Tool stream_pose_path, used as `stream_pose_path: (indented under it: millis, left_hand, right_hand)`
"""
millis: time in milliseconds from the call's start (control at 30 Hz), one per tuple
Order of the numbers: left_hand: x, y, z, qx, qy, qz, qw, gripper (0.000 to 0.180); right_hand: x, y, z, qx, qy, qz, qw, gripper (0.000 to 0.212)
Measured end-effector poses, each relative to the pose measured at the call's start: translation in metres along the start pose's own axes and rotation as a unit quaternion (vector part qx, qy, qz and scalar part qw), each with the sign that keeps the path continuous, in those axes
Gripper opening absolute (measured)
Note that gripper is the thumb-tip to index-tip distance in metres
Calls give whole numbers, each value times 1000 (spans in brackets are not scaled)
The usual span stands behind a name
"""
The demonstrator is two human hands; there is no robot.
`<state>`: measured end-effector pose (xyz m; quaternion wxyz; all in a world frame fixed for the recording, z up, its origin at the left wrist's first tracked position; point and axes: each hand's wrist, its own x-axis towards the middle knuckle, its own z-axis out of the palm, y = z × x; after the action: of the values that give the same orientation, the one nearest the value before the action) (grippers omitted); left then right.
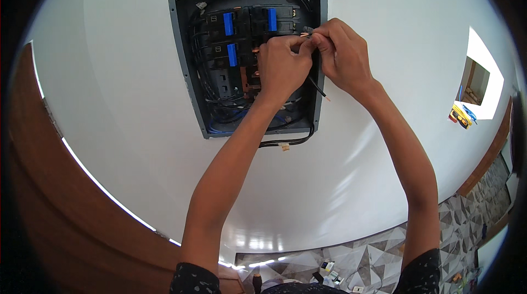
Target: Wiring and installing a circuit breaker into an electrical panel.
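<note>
Your right hand [346,55] has its thumb and forefinger pinched together on a wire [304,34] with bare copper showing, at the right edge of the metal box [324,3], above its middle. Your left hand [285,63] reaches over the box's right half, fingertips just beside that wire, though I can't tell whether they grip it. A loose black wire [317,85] pokes out below, across the right edge, and three blue switches [228,24] sit toward the top.

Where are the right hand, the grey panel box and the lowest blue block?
Right hand [348,55]: head view, back of the hand.
Grey panel box [323,0]: head view, right rim, near its top.
Lowest blue block [233,55]: head view, middle of its front.
</note>
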<state>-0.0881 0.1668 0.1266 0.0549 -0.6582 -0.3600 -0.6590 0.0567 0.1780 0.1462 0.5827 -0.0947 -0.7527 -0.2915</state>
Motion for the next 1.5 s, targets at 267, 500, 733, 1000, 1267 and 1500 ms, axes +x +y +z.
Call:
stream_pose_path:
  millis: [267,500,733,1000,1267,1500]
  left_hand:
    - [7,-8,1,-19,-26,-11,999,18]
    - [6,-9,3,-94,-36,-23,995,21]
    - [5,-13,17,-94,28,-26,995,24]
    - [5,-7,15,-83,23,-45,995,26]
    - [5,-11,18,-105,46,-26,993,27]
    - [6,-11,19,-107,66,-41,991,26]
  right_hand:
    - [-8,12,5,-31,32,-84,995,10]
    - [9,9,-22,-1,-54,-19,998,3]
    - [5,6,-1,-39,9,-8,999,3]
    - [13,7,8,-77,19,-4,997,6]
    - [22,15,-14,-146,-30,-145,978,8]
    - [22,17,1,-207,3,-198,958,11]
